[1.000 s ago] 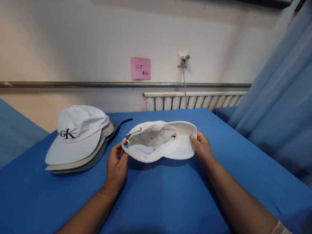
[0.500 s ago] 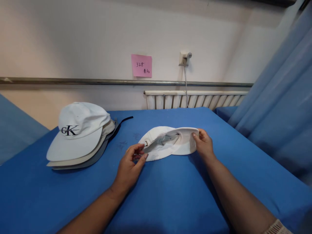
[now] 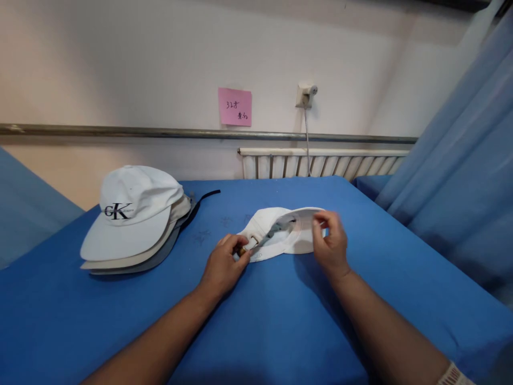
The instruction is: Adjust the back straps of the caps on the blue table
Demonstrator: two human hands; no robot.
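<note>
A white baseball cap (image 3: 266, 222) rests on the blue sheet in front of me, its hollow inside turned toward me and its brim pointing right. My left hand (image 3: 224, 267) pinches the back edge of this cap by the strap and a small metal buckle. At the brim, my right hand (image 3: 332, 243) has its thumb and fingers curled close to the edge. Those fingers are blurred, so whether they grip the brim is unclear. To the left sits a stack of caps, with a white cap (image 3: 136, 198) bearing black "GK" lettering on top.
Beneath the top cap are a beige cap (image 3: 132, 262) and a grey cap (image 3: 162, 256) with a black strap. The blue-covered bed (image 3: 256, 331) meets a wall with a rail (image 3: 160, 132), a radiator (image 3: 288, 166) and a plugged socket (image 3: 304, 96). A blue curtain (image 3: 460, 160) hangs right.
My left hand has shifted right and closed more firmly on the cap's back strap, drawing that end inward. The right hand has curled its fingers at the brim and moved slightly toward me.
</note>
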